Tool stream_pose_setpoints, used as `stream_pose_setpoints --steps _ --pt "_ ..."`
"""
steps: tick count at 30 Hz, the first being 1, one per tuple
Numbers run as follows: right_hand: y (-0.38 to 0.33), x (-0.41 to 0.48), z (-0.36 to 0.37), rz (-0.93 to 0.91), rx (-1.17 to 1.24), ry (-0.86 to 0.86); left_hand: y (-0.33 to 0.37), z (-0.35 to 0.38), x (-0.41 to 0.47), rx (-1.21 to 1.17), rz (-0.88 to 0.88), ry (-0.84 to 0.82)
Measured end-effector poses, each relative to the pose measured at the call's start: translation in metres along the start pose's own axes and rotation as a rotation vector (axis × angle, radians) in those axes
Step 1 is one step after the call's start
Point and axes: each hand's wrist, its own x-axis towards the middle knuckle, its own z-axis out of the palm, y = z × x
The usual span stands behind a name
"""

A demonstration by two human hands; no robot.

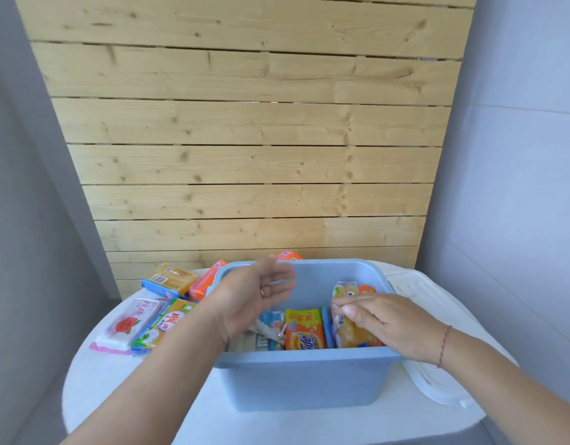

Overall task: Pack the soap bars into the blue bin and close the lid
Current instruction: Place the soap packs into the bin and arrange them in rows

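Right hand (385, 326) grips a yellow soap bar (349, 329) inside the blue bin (304, 380) (lid off); left hand (256, 298) hovers open.

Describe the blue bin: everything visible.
The blue bin is a pale blue, matte plastic tub with rounded corners and a rolled rim. It stands upright and open on the white table, its lid off. Wrapped soap bars stand on edge inside. The left hand hovers open over it; the right hand grips a yellow bar inside.

Pale blue bin (304, 380); white lid (418, 290); orange-yellow soap bar (304, 330).
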Motion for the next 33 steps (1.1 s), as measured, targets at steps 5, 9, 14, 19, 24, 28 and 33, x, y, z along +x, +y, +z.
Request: stream_pose_setpoints --steps 5,9,14,19,24,28,33 --pt "-0.005 -0.001 0.001 0.06 0.134 0.034 0.011 -0.111 -0.007 0.422 0.355 0.69" --pt "-0.011 -0.002 0.001 0.076 0.167 0.037 -0.034 -0.169 0.017 1.329 -0.08 0.657" --pt "-0.017 -0.004 -0.003 0.115 0.241 0.015 -0.06 -0.179 0.038 1.664 -0.061 0.726" --pt "-0.018 -0.005 -0.003 0.142 0.236 0.025 -0.057 -0.161 0.035 1.447 -0.148 0.799" --pt "-0.016 -0.004 -0.003 0.168 0.205 0.008 -0.005 -0.138 0.003 0.468 0.018 0.737" --pt "-0.016 -0.005 -0.004 0.171 0.188 -0.006 0.053 -0.103 -0.028 0.32 0.276 0.688" --pt "-0.015 -0.006 -0.003 0.152 0.189 0.014 0.041 -0.013 -0.031 0.331 0.092 0.195"
